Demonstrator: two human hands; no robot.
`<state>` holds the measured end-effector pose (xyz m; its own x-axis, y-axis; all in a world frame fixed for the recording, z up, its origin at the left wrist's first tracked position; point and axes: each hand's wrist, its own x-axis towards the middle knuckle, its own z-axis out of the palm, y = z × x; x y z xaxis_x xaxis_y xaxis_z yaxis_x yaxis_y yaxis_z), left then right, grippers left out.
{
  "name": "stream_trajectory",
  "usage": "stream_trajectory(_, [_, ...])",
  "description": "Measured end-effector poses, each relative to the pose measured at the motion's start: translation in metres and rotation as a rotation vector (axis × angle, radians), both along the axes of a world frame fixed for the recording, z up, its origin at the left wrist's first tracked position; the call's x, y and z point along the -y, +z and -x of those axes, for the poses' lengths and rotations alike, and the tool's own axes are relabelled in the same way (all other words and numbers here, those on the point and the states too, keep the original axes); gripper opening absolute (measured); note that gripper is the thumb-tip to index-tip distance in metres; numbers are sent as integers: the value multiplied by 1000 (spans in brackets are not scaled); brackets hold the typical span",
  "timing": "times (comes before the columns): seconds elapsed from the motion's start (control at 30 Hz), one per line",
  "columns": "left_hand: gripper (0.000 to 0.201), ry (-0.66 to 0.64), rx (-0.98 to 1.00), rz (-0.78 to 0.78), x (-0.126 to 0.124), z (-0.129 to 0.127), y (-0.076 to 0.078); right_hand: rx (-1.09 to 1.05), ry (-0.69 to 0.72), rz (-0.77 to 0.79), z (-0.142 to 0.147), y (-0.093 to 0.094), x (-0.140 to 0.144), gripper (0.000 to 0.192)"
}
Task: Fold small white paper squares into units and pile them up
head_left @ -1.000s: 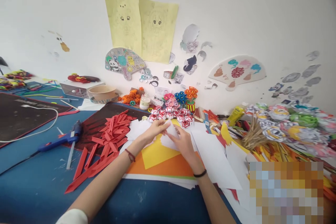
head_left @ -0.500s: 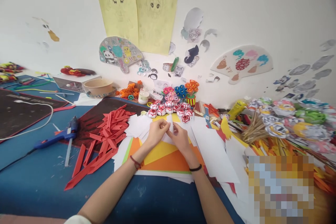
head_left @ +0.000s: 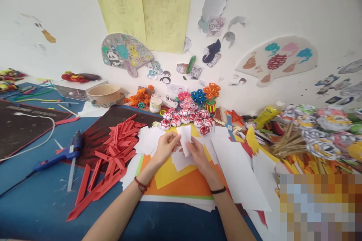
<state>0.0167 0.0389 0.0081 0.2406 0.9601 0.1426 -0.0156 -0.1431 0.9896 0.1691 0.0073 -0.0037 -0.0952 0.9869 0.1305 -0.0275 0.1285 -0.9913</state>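
Observation:
A narrow folded strip of white paper [head_left: 185,140] is held upright over the paper pile. My left hand [head_left: 169,145] pinches its left edge between thumb and fingers. On the other side, my right hand [head_left: 197,152] grips the strip's right edge. Below both hands lie yellow paper [head_left: 165,175] and orange paper [head_left: 181,187], with loose white pieces on top. Several red-and-white paper flowers [head_left: 198,121] stand just beyond the strip. A heap of folded red paper strips [head_left: 120,141] lies left of my left hand.
A blue glue gun [head_left: 69,152] with its cable rests at far left. White sheets [head_left: 239,169] spread to the right, beside a bundle of thin sticks [head_left: 291,141] and paper flowers [head_left: 322,147]. A round bowl [head_left: 104,94] and a small jar [head_left: 155,104] stand near the wall.
The paper strip now shows more of its flat face, and my hands have moved slightly apart along its edges. The whole view has shifted a little closer.

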Motion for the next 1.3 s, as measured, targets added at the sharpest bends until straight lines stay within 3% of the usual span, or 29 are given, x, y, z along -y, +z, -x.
stream_trajectory(0.13, [33,22,-93,-23,-9,15,2,-37,-94,56,-9,-5,-2,31])
stream_trajectory(0.23, [30,36,-301,-118,-12,24,5,-131,-84,161,-10,-8,-1,36])
stream_trajectory(0.4, [19,409,-712,-496,5,16,12,-265,-63,201,-2,0,7,39])
stream_trajectory(0.5, [20,368,-833,-636,19,4,15,-270,-97,197,4,6,12,40])
stream_trajectory(0.63, [23,247,-788,-598,29,-8,16,-292,-139,124,9,9,13,35])
stream_trajectory(0.77, [21,124,-650,-550,31,-10,15,-308,-51,140,7,10,14,31])
stream_trajectory(0.9, [19,192,-538,-465,27,-6,16,-257,50,212,0,11,13,36])
stream_trajectory(0.97, [19,202,-514,-425,26,-3,19,-208,-20,213,-4,9,10,44])
stream_trajectory(1.07, [22,105,-466,-366,25,-3,22,-155,-213,108,-10,6,5,53])
stream_trajectory(1.2, [26,-21,-360,-263,28,-9,21,-109,-189,81,-12,9,7,35])
stream_trajectory(1.3, [29,5,-358,-196,28,-11,14,-117,-218,124,-11,11,11,26])
